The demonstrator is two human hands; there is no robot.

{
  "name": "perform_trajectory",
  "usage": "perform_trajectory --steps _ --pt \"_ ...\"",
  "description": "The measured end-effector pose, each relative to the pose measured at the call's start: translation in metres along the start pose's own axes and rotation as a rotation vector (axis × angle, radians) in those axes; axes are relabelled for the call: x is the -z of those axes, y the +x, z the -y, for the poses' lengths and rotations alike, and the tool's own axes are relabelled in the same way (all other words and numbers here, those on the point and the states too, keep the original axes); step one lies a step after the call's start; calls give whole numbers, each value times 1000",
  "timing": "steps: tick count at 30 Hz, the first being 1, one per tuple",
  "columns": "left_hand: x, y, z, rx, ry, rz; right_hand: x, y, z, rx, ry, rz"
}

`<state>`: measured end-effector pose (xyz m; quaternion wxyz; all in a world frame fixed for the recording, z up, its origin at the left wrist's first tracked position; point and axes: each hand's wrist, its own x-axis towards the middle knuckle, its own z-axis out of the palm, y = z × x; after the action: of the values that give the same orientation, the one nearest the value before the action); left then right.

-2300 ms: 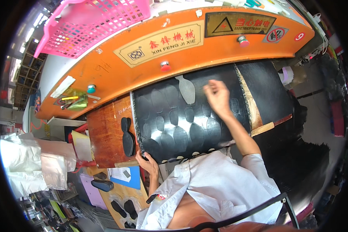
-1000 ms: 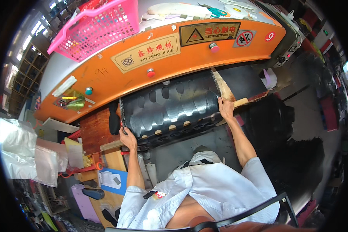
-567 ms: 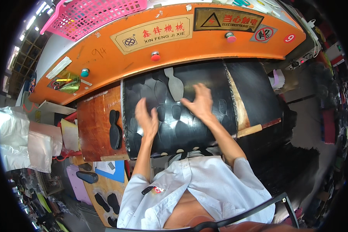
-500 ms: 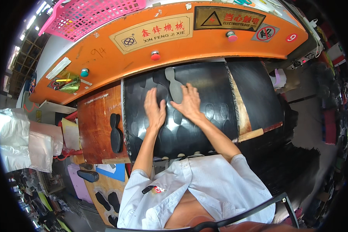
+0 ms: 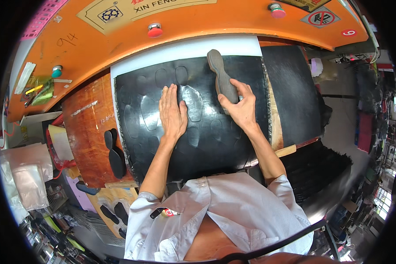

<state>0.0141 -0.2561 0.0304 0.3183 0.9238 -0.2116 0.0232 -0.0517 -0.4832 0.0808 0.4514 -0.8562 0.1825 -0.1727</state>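
Observation:
A black rubber-like sheet (image 5: 163, 152) marked with several sole-shaped outlines lies in front of me. My left hand (image 5: 172, 112) rests flat on its middle, fingers stretched out and together, holding nothing. Right of it, my right hand (image 5: 243, 105) grips the near end of a sole-shaped cutting die (image 5: 223, 75). This die is thick and grey-brown, with a narrow waist. Its far end reaches close to the sheet's far edge. My thumb is on its left side and my fingers on its right; part of the near end is hidden.
Beyond the sheet a white board (image 5: 180, 47) shows below an orange machine beam (image 5: 110, 48) with a red button (image 5: 155, 30). Black sole pieces (image 5: 116, 160) lie on the brown board (image 5: 86, 145) at left. Another black sheet (image 5: 286, 97) lies at right.
My hands have moved apart, and my right hand now grips the die farther right. More of the white board shows beyond the sheet. The head view has shifted too.

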Motion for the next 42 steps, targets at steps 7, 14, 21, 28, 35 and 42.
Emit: perform_trajectory --steps 7,14,21,28,35,42 --pt "23 -11 8 38 -94 -188 -45 -12 -13 162 -355 -11" --pt "86 -147 76 395 82 -665 -10 17 -37 233 -143 -122" --pt "54 -130 128 557 120 -775 74 101 -33 2 362 -530" --pt "74 -56 144 478 77 -616 104 184 13 374 35 -389" --pt "82 6 160 375 69 -677 124 104 -72 84 -151 -347" --pt "84 8 147 452 92 -681 97 44 -117 -76 -251 -187"
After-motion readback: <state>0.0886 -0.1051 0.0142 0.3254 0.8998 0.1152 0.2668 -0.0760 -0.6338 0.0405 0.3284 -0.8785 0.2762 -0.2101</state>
